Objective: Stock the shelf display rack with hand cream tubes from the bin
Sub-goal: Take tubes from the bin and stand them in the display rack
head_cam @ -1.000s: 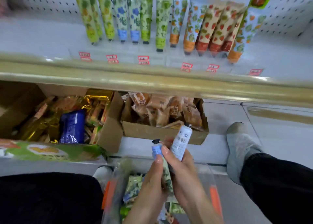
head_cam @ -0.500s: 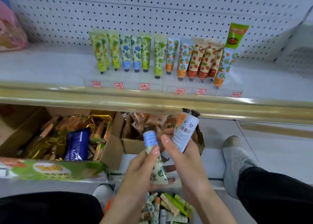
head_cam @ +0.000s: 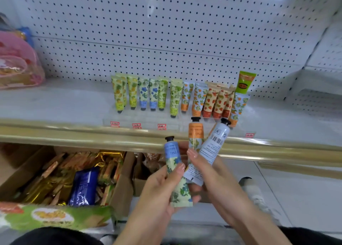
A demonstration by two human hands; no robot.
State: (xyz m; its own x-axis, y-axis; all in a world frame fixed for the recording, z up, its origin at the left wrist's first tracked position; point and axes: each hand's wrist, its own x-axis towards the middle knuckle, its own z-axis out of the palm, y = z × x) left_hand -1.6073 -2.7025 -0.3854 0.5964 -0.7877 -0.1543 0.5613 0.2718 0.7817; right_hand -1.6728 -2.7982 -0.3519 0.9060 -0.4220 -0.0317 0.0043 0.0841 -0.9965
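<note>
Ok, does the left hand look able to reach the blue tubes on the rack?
Likely yes. The left hand grips a blue-banded tube near the shelf lip, and the space up to the blue tubes on the rack looks free. The right hand, holding two tubes, is off to the right.

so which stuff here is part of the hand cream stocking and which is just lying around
Job: blue-banded tube in left hand; orange tube and white tube in right hand; tube row on the rack.
Lying about: cardboard snack box; pink bag; green packet.
</note>
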